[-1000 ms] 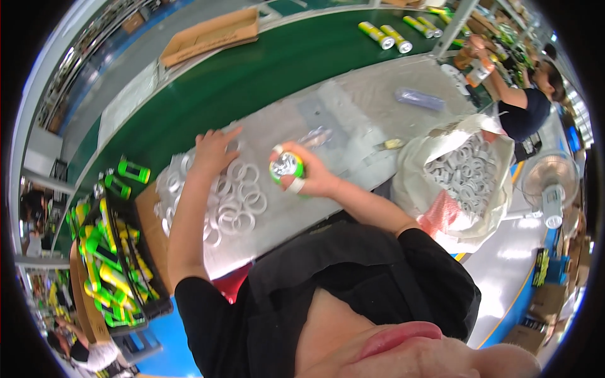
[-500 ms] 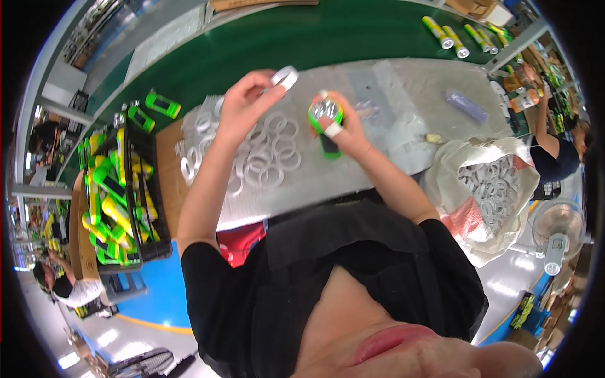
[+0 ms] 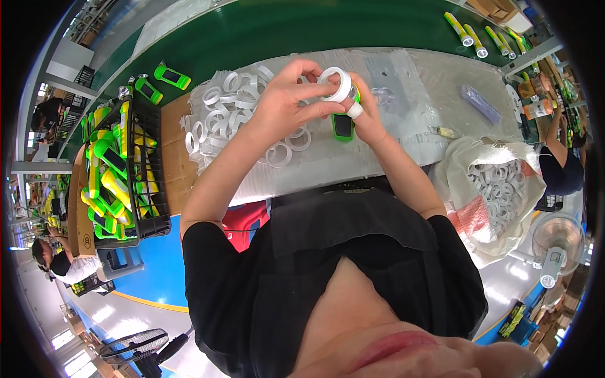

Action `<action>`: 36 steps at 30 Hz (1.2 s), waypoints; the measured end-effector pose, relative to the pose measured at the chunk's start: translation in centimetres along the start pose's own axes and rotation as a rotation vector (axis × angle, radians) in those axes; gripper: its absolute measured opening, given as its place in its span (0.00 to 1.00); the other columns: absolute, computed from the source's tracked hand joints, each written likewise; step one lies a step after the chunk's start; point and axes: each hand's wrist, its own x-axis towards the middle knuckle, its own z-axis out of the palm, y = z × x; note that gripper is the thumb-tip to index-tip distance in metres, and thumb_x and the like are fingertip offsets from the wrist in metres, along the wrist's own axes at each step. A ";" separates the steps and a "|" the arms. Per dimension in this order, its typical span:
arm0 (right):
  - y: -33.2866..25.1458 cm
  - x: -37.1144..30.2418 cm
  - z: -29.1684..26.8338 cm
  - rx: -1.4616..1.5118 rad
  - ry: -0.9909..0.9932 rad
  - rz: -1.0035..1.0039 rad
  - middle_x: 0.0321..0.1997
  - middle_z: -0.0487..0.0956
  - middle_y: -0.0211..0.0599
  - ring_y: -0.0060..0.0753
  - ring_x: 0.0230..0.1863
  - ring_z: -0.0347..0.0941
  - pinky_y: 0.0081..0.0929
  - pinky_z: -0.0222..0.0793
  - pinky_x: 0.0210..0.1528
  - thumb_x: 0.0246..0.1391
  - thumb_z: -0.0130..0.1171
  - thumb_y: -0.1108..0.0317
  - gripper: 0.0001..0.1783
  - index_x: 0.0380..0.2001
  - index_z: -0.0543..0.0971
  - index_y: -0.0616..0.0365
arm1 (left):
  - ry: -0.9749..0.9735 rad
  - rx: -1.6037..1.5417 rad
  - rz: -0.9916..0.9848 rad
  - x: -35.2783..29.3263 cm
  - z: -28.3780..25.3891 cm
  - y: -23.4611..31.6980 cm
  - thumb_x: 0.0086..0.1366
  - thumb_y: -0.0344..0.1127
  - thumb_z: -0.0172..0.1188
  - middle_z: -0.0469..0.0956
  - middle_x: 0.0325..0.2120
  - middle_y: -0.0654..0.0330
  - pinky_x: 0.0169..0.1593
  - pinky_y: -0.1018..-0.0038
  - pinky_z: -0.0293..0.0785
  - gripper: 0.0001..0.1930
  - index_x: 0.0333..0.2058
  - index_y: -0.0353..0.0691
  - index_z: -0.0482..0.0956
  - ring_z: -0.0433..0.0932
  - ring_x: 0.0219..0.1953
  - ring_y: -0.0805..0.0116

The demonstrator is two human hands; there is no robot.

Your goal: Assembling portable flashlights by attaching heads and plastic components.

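My left hand (image 3: 296,94) pinches a white plastic ring (image 3: 336,84) between fingers and thumb. The ring is at the head end of a green flashlight (image 3: 343,127); whether it touches or sits over the rim I cannot tell. My right hand (image 3: 367,108) grips this flashlight, which has a dark panel on its side, and a white wrap covers part of one finger. Many loose white rings (image 3: 279,154) lie on the plastic-covered worktop (image 3: 403,160) below and beside my left forearm.
At left a black crate (image 3: 165,217) holds green and yellow flashlights, with two more flashlights (image 3: 171,77) behind it. On the right stands a white sack (image 3: 450,173) of rings. A clear plastic piece (image 3: 480,104) and finished-looking yellow flashlights (image 3: 458,29) lie beyond. A co-worker (image 3: 561,170) is at far right.
My left hand has carried the white ring right and slightly down to the head of the flashlight. My right hand still holds the flashlight, now a little farther right and higher in view.
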 end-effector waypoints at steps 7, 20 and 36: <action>-1.8 0.5 -1.7 -0.318 0.013 -0.204 0.58 0.72 0.37 0.35 0.58 0.69 0.32 0.65 0.59 0.53 0.66 0.56 0.38 0.65 0.64 0.52 | -0.089 0.077 0.058 1.1 -0.1 0.6 0.48 0.43 0.74 0.71 0.37 0.61 0.38 0.70 0.75 0.18 0.39 0.47 0.85 0.74 0.38 0.64; -13.9 4.2 -3.7 -1.219 -0.577 0.065 0.38 0.74 0.35 0.33 0.37 0.71 0.31 0.70 0.42 0.45 0.68 0.71 0.26 0.50 0.75 0.59 | -0.111 0.023 -0.057 1.9 4.1 1.5 0.51 0.40 0.73 0.80 0.39 0.60 0.38 0.70 0.76 0.20 0.39 0.42 0.74 0.79 0.37 0.61; -13.3 4.5 -1.2 -1.643 -0.275 0.373 0.22 0.74 0.39 0.38 0.24 0.72 0.34 0.69 0.29 0.47 0.66 0.50 0.26 0.33 0.74 0.64 | -0.069 0.068 -0.073 2.5 5.3 1.0 0.48 0.37 0.74 0.77 0.29 0.59 0.31 0.68 0.75 0.19 0.37 0.45 0.75 0.77 0.28 0.62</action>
